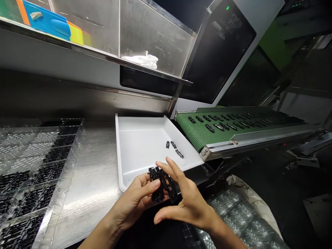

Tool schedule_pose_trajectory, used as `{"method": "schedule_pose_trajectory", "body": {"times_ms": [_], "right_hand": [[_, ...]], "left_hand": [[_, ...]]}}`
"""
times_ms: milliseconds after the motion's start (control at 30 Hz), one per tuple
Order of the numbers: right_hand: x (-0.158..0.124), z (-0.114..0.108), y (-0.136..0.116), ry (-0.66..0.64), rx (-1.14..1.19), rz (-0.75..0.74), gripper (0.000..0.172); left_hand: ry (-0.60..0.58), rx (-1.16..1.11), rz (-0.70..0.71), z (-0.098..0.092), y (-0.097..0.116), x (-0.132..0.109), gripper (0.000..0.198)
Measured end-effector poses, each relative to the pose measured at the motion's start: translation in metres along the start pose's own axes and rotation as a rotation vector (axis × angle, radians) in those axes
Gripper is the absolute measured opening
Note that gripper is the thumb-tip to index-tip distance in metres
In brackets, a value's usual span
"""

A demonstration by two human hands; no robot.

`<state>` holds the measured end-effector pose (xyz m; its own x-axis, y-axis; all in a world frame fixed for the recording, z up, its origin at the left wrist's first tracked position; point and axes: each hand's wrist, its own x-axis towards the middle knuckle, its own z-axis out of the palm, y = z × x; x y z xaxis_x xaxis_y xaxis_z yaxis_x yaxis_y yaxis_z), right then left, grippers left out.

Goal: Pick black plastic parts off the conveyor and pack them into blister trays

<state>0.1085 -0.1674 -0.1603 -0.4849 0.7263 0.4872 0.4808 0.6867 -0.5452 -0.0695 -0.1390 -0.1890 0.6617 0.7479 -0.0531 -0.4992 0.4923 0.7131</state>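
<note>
My left hand [140, 195] is closed around a bunch of small black plastic parts [157, 180], held in front of the tray's near edge. Its thumb presses on top of the stack. My right hand [184, 193] is beside the bunch, fingers stretched out and thumb spread well apart. Its fingertips are close to the parts, and whether they touch cannot be made out. Beyond the hands is a white tray [135, 148], where three black parts [173, 147] lie loose near the right side.
A green conveyor belt [192, 129] carrying several black parts ends at the tray's right. Clear plastic trays [31, 166], partly filled with black parts, lie at left on the metal table [85, 166]. White gloves [142, 60] rest on a shelf above. A bag of clear trays [236, 214] stands at lower right.
</note>
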Motion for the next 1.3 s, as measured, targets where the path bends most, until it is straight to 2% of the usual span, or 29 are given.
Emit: {"method": "schedule_pose_trajectory", "body": {"times_ms": [67,133,200,267,367,433,500,767,933,1033,1100,1200,1300], "right_hand": [[0.0,-0.003,0.0,-0.088,-0.071,-0.025,0.127],[-0.001,-0.01,-0.002,-0.185,-0.1,0.002,0.114],[-0.002,-0.016,-0.002,-0.223,-0.09,0.036,0.099],[-0.003,-0.017,-0.002,-0.175,-0.062,0.056,0.096],[-0.003,-0.011,0.001,-0.013,-0.018,0.064,0.105],[-0.002,-0.005,0.003,0.068,-0.015,0.034,0.108],[0.0,0.001,0.004,0.091,-0.049,-0.014,0.109],[0.005,0.01,0.004,0.095,-0.202,-0.046,0.101],[0.006,0.004,0.008,-0.012,-0.009,0.031,0.12],[0.007,-0.001,0.011,-0.054,0.024,0.047,0.123],[0.008,-0.002,0.011,-0.082,-0.024,0.009,0.119],[0.009,-0.002,0.009,-0.131,-0.065,-0.017,0.1],[0.011,-0.004,0.007,-0.092,-0.049,-0.002,0.096]], "left_hand": [[0.029,0.005,0.0,-0.003,0.001,0.001,0.021],[0.042,0.014,-0.011,-0.005,0.004,0.001,0.021],[0.038,0.019,-0.014,-0.006,0.007,0.0,0.021],[0.031,0.012,-0.015,-0.006,0.01,-0.001,0.023],[0.041,0.01,-0.023,-0.005,0.01,-0.001,0.024],[0.037,0.03,-0.034,-0.005,0.008,-0.001,0.024],[0.038,0.043,-0.047,-0.005,0.006,-0.001,0.024],[0.062,-0.029,-0.056,-0.009,0.002,0.001,0.03],[0.016,-0.01,-0.047,-0.009,0.002,0.003,0.026],[0.024,-0.015,-0.042,-0.008,0.006,0.003,0.024],[0.04,-0.021,-0.004,-0.006,0.009,0.004,0.023],[0.055,-0.02,0.018,-0.006,0.013,0.004,0.022],[0.05,-0.009,-0.014,-0.01,0.016,0.003,0.023]]}}
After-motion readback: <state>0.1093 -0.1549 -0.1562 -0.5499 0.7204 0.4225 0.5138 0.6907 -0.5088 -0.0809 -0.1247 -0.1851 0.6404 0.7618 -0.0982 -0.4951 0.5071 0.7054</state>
